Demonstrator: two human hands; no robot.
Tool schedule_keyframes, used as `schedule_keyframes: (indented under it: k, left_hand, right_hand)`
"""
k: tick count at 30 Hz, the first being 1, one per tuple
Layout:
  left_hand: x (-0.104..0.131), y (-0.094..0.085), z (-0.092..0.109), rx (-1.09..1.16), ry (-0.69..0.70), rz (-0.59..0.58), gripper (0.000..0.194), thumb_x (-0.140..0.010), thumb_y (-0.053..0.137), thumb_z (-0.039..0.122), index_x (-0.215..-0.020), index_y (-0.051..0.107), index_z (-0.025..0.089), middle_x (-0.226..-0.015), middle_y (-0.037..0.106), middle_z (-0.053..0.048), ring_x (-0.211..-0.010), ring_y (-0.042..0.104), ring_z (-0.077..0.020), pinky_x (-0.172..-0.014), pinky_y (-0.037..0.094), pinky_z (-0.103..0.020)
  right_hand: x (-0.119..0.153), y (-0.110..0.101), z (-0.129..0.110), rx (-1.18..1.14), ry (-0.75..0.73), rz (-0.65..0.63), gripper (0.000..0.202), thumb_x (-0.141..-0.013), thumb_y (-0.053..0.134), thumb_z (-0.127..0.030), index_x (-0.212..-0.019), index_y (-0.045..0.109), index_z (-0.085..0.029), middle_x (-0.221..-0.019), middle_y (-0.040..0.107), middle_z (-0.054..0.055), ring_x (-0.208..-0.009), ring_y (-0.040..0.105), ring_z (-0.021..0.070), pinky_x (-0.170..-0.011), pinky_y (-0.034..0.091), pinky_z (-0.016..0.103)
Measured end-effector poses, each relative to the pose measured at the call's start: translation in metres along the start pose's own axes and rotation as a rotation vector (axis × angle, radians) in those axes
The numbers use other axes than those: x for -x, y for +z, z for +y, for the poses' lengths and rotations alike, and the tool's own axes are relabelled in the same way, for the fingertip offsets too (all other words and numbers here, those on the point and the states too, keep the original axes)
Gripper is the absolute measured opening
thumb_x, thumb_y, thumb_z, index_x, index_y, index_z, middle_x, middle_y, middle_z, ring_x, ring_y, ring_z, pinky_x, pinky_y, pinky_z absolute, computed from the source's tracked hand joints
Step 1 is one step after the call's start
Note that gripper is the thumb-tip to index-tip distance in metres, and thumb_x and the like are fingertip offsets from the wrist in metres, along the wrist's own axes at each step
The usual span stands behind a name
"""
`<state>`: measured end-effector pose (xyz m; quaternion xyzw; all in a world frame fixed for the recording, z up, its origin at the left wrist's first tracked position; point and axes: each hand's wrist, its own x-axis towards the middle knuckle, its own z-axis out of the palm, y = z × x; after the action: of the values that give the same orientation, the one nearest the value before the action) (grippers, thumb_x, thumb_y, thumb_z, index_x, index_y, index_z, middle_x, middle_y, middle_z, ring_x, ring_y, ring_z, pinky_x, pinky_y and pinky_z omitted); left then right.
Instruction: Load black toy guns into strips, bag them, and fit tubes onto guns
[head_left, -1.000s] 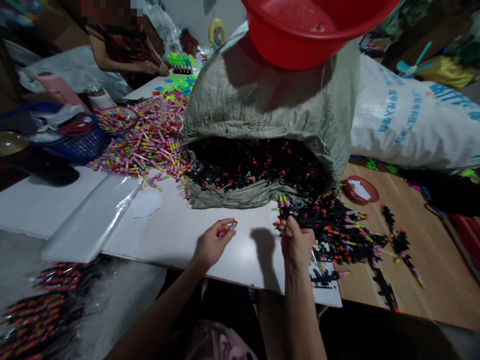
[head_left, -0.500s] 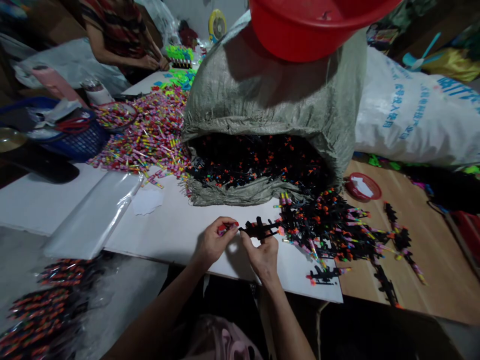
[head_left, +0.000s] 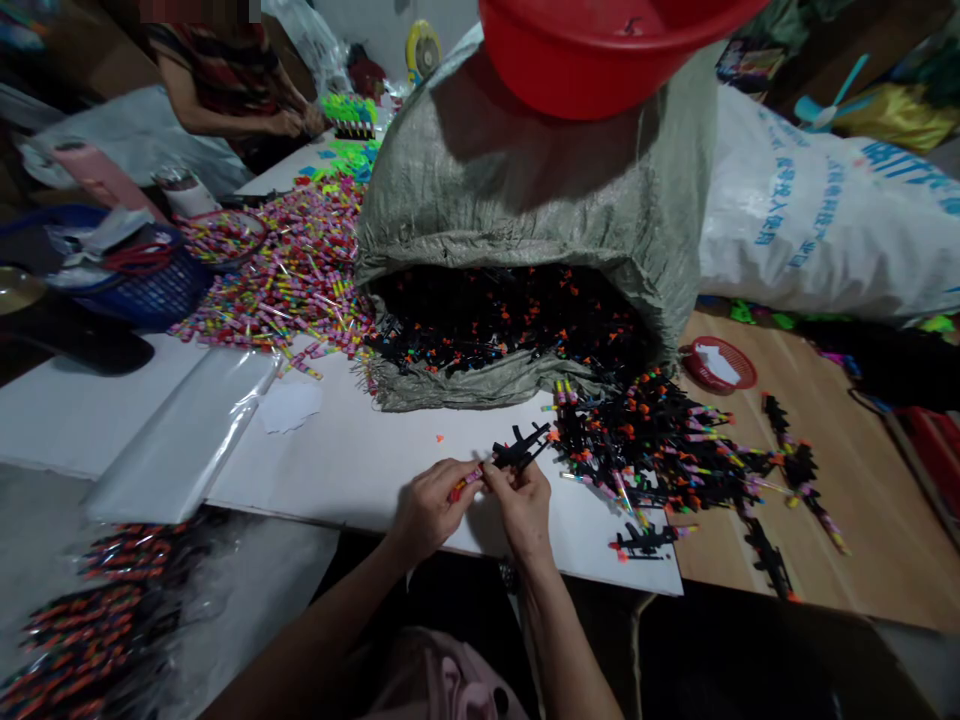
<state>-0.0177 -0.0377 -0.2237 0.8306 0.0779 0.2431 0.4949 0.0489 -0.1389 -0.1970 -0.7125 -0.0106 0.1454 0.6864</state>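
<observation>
My left hand [head_left: 431, 508] is closed on a small red, pink and yellow candy tube [head_left: 468, 480]. Just beside it, my right hand [head_left: 526, 510] grips a black toy gun [head_left: 519, 450], whose front points up and to the right. The tube's end meets the rear of the gun; whether it sits inside is hidden by my fingers. On the white table [head_left: 360, 440], a small orange piece [head_left: 439, 438] lies beyond my hands. To the right spreads a pile of black toy guns [head_left: 637, 430], several with coloured tubes attached.
A grey-green woven sack [head_left: 525, 190] full of black toy parts gapes ahead, with a red basin [head_left: 600, 70] on top. Colourful tubes [head_left: 292, 260] are heaped to the left near a blue basket [head_left: 157, 285]. Clear plastic bags [head_left: 187, 430] lie front left. A co-worker's hands [head_left: 300, 122] are at the back.
The tube in my left hand has come against the rear of the toy gun. The gun has tilted, its front end rising. An orange piece now shows on the table.
</observation>
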Motion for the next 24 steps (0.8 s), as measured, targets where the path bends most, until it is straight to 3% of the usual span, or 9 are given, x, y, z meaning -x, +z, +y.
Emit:
schedule_keyframes:
  k: [4,6,9,11,13,16,18,21,24]
  left_hand:
    - [-0.008,0.006,-0.007,0.189,-0.257,-0.061,0.024,-0.08,0.061,0.036,-0.095,0.071,0.02,-0.082,0.07,-0.005,-0.073,0.062,-0.0147,-0.069,0.05,-0.025]
    - [-0.018,0.0,-0.013,0.372,-0.47,-0.001,0.035,-0.077,0.063,0.04,-0.105,0.067,0.02,-0.082,0.068,-0.003,-0.064,0.059,-0.0117,-0.06,0.048,-0.023]
    - [-0.029,-0.015,-0.02,0.699,-0.729,0.166,0.056,-0.071,0.069,0.042,-0.121,0.056,0.02,-0.092,0.064,-0.004,-0.065,0.058,-0.0098,-0.054,0.044,-0.021]
    - [-0.031,-0.021,-0.022,0.853,-0.816,0.202,0.066,-0.063,0.077,0.036,-0.123,0.053,0.022,-0.102,0.061,-0.006,-0.078,0.062,-0.0124,-0.062,0.048,-0.023]
    - [-0.029,-0.019,-0.018,0.936,-0.86,0.153,0.075,-0.055,0.084,0.029,-0.123,0.052,0.023,-0.102,0.062,-0.006,-0.084,0.064,-0.0156,-0.072,0.05,-0.028]
    - [-0.023,-0.014,-0.009,0.995,-0.892,0.073,0.078,-0.049,0.088,0.028,-0.119,0.054,0.018,-0.09,0.066,-0.007,-0.076,0.065,-0.0165,-0.071,0.049,-0.029]
    - [-0.023,-0.015,-0.006,1.008,-0.902,0.077,0.073,-0.048,0.089,0.03,-0.112,0.058,0.015,-0.085,0.068,-0.007,-0.069,0.064,-0.0157,-0.066,0.048,-0.028]
    - [-0.032,-0.028,-0.012,0.985,-0.886,0.187,0.061,-0.048,0.088,0.033,-0.1,0.061,0.015,-0.081,0.067,-0.006,-0.062,0.059,-0.0126,-0.058,0.043,-0.025]
    - [-0.049,-0.043,-0.027,0.842,-0.798,0.326,0.048,-0.054,0.081,0.035,-0.093,0.061,0.016,-0.072,0.062,-0.001,-0.053,0.049,-0.008,-0.051,0.035,-0.022]
  right_hand:
    - [-0.019,-0.023,0.001,-0.062,0.002,-0.006,0.024,-0.058,0.075,-0.039,-0.065,0.063,-0.02,-0.051,0.06,-0.002,-0.048,0.055,0.0136,-0.049,0.046,0.026]
    - [-0.035,-0.045,-0.006,-0.134,-0.078,0.117,0.026,-0.061,0.072,-0.044,-0.067,0.062,-0.021,-0.054,0.061,-0.002,-0.05,0.057,0.0135,-0.052,0.047,0.026]
    - [-0.067,-0.062,-0.019,-0.098,-0.242,0.238,0.037,-0.072,0.058,-0.052,-0.092,0.061,-0.021,-0.079,0.068,0.003,-0.065,0.063,0.015,-0.057,0.049,0.026]
    - [-0.092,-0.049,-0.025,0.173,-0.311,0.124,0.039,-0.079,0.05,-0.046,-0.105,0.058,-0.018,-0.096,0.069,0.009,-0.076,0.066,0.0174,-0.063,0.051,0.028]
    - [-0.12,-0.018,-0.029,0.459,-0.346,-0.04,0.031,-0.082,0.05,-0.033,-0.104,0.06,-0.015,-0.102,0.068,0.011,-0.083,0.066,0.0193,-0.07,0.052,0.031]
    - [-0.16,0.036,-0.037,0.856,-0.389,-0.178,0.03,-0.078,0.057,-0.017,-0.107,0.062,-0.015,-0.114,0.064,0.015,-0.101,0.061,0.0237,-0.085,0.047,0.035]
    - [-0.175,0.058,-0.043,1.144,-0.396,-0.246,0.036,-0.077,0.061,-0.015,-0.113,0.06,-0.013,-0.116,0.061,0.018,-0.106,0.057,0.0272,-0.089,0.043,0.037]
    - [-0.167,0.06,-0.046,1.317,-0.446,-0.319,0.034,-0.081,0.061,-0.021,-0.113,0.06,-0.011,-0.11,0.063,0.02,-0.105,0.056,0.0298,-0.091,0.039,0.039]
    - [-0.134,0.038,-0.043,1.447,-0.566,-0.334,0.032,-0.091,0.048,-0.03,-0.113,0.06,-0.011,-0.107,0.063,0.019,-0.102,0.056,0.0296,-0.089,0.037,0.039]
